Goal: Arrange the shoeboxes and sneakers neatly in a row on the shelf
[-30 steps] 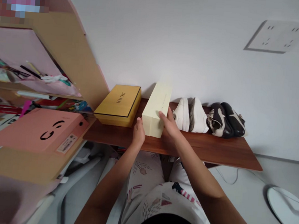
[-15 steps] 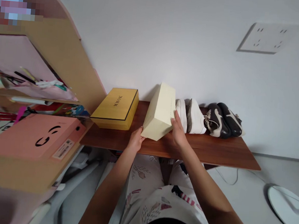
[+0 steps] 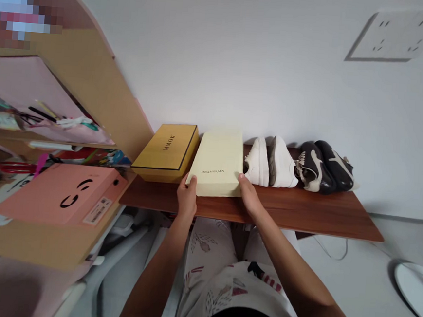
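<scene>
A cream shoebox [image 3: 219, 154] marked MEIZHIYUAN lies flat on the dark wooden shelf board [image 3: 302, 212], lettering side up. My left hand [image 3: 187, 195] grips its near left corner, thumb on the top edge. At the near right corner my right hand [image 3: 248, 194] holds it, thumb on the side and fingers partly hidden. Just left of it sits a yellow shoebox [image 3: 166, 150] marked MMOK. To its right stand a pair of white sneakers [image 3: 282, 166] and a pair of black shoes with pale stripes [image 3: 316, 169].
On the left, a pink box [image 3: 60, 190] rests on a light wooden desk [image 3: 43, 243] below shelves crowded with small items. A white wall socket plate [image 3: 393, 38] is at upper right. A round white base [image 3: 417, 289] and a cable lie on the floor at right.
The cream shoebox has gone from tilted on its edge to lying flat, with its lettered face up. Both hands have stayed on it. The view has shifted slightly.
</scene>
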Motion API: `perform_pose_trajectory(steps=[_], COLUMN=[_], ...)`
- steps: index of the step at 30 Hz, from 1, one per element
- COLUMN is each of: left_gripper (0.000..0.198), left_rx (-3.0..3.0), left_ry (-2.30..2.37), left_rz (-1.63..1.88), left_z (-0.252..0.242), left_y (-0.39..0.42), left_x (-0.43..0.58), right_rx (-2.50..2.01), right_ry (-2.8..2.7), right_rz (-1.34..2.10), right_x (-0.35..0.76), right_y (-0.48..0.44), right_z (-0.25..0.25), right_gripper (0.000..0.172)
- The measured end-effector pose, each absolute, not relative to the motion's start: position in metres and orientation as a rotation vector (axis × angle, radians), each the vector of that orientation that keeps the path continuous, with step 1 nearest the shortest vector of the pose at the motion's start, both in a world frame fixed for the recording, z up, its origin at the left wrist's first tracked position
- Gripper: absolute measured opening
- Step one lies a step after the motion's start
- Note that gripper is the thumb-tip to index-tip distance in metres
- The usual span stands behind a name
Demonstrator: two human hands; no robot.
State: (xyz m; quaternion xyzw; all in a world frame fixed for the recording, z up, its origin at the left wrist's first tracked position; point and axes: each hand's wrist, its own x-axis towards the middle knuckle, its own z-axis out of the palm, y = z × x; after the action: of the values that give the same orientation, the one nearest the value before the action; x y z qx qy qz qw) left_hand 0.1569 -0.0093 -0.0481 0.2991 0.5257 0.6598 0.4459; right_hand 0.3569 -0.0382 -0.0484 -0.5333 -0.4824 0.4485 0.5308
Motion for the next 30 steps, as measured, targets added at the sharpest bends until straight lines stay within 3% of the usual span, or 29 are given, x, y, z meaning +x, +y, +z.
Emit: perform_pose_trajectory(steps=[10,24,30], left_gripper=[0.048,0.053,0.054], left_rx=[1.060,1.220,1.308], left_ry=[1.493,1.510,1.647], left_rz=[1.627,1.667,1.613], left_z=[-0.053,-0.064,-0.056], left_y=[-0.003,0.032,0.010], left_x=[0.161,0.163,0.165], right_rx=[-1.273,-1.315,-1.335], right_ry=[-1.262,-1.231,-1.188], right_rz=[1.081,0.978,0.919], right_x=[0.349,0.345,0.343], right_y=[-0.036,0.006,-0.023], right_z=[-0.048,-0.052,-0.047], right_gripper=[0.082,0.073,0.071])
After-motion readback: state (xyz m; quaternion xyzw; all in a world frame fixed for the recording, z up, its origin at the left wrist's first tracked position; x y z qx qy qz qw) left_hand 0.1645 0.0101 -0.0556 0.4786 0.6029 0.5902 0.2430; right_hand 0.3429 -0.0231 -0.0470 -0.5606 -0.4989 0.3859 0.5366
